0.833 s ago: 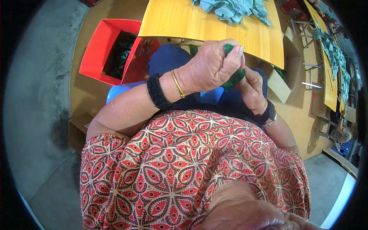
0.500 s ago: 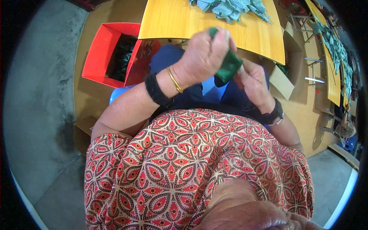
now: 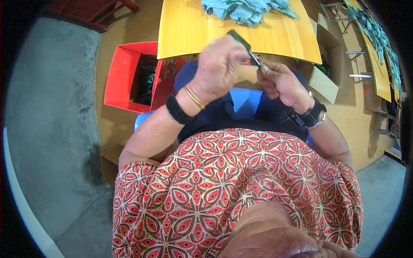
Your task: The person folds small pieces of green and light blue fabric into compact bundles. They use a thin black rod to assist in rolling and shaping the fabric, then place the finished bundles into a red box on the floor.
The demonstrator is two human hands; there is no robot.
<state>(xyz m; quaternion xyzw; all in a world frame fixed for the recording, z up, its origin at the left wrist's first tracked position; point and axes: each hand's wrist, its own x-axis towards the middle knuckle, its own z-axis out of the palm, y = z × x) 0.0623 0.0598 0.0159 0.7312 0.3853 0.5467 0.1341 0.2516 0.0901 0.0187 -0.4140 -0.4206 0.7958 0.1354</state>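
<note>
A dark green piece of cloth is stretched between my two hands, just off the near edge of the yellow wooden table. My left hand is closed on it, with the cloth sticking out past the fingers on the far side. At the lower right end, my right hand pinches the cloth between thumb and fingers. It shows nearly edge-on, as a narrow strip, so its full shape is hidden. Farther off on the table lies a heap of teal cloth pieces.
A red box with dark green stuff inside stands left of my knees. On the right, an open cardboard box holds something green. Beyond it, another long table carries more teal pieces. A dark red wooden frame stands far left.
The green cloth has turned from its broad face to nearly edge-on. My left hand has shifted a little left and nearer; the view has shifted slightly.
</note>
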